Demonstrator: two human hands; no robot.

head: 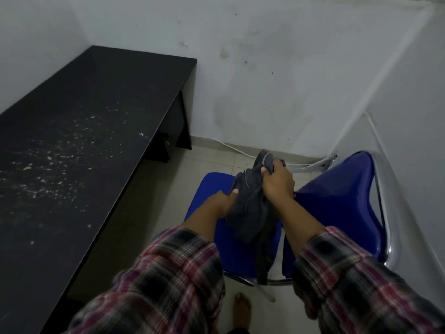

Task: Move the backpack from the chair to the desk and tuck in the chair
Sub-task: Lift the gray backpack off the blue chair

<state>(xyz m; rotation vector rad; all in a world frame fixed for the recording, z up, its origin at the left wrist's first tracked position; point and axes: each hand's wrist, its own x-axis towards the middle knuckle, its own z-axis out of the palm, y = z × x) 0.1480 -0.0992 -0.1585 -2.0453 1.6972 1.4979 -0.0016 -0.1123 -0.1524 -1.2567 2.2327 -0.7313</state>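
Observation:
A limp dark grey backpack [250, 210] hangs over the seat of the blue chair [337, 213], which stands with its metal frame near the right wall. My right hand [278, 182] grips the top of the backpack by its zipper edge. My left hand [222, 201] pinches the backpack's left side lower down. A strap dangles past the seat's front edge. The black desk [79, 131] stretches along the left wall, its top speckled with pale flecks.
White walls close in behind and to the right of the chair. A white cable [236, 148] runs along the floor by the back wall. Pale floor tiles lie between desk and chair. My bare foot [242, 309] stands at the bottom.

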